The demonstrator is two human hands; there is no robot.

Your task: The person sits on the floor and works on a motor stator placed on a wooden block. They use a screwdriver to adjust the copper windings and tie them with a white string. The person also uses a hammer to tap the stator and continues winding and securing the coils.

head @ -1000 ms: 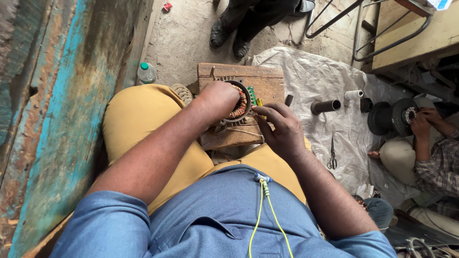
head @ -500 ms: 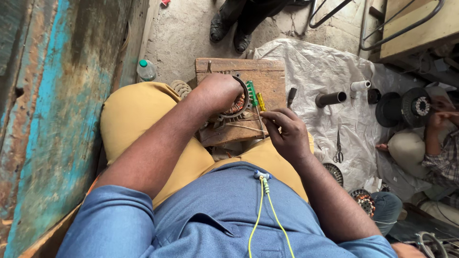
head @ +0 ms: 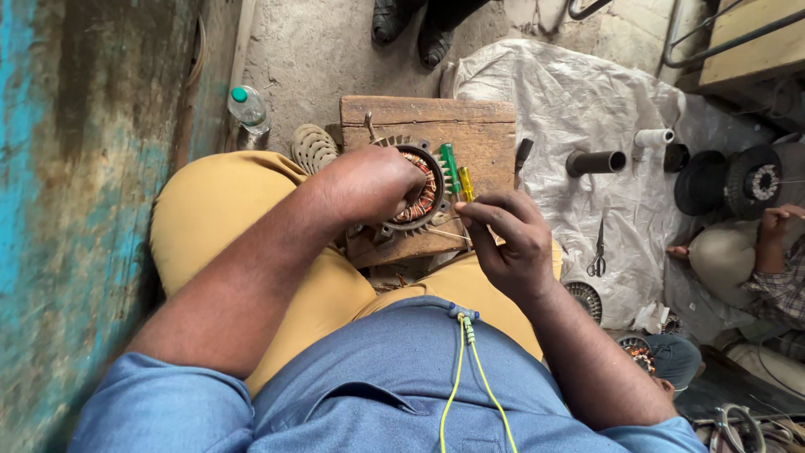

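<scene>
A round motor stator [head: 423, 180] with copper windings rests on a worn wooden board [head: 436, 117] across my lap. My left hand [head: 369, 184] lies over the stator's left side, fingers curled onto its rim and windings. My right hand [head: 507, 235] sits just right of the stator, thumb and fingers pinched on a thin wire [head: 449, 235] that runs toward the windings. A green-handled screwdriver [head: 449, 164] and a yellow-handled tool [head: 464, 182] lie on the board beside the stator.
A plastic bottle [head: 249, 107] and a ribbed metal disc [head: 312, 147] sit on the floor at left. On a white sheet [head: 570, 92] lie a black tube [head: 595, 162], scissors [head: 597, 256] and motor parts. Another person's hand [head: 776, 225] works at right; someone's feet [head: 411, 25] stand ahead.
My right hand has drawn slightly back toward me with the wire pinched. My left hand stays on the stator. The view has shifted a little.
</scene>
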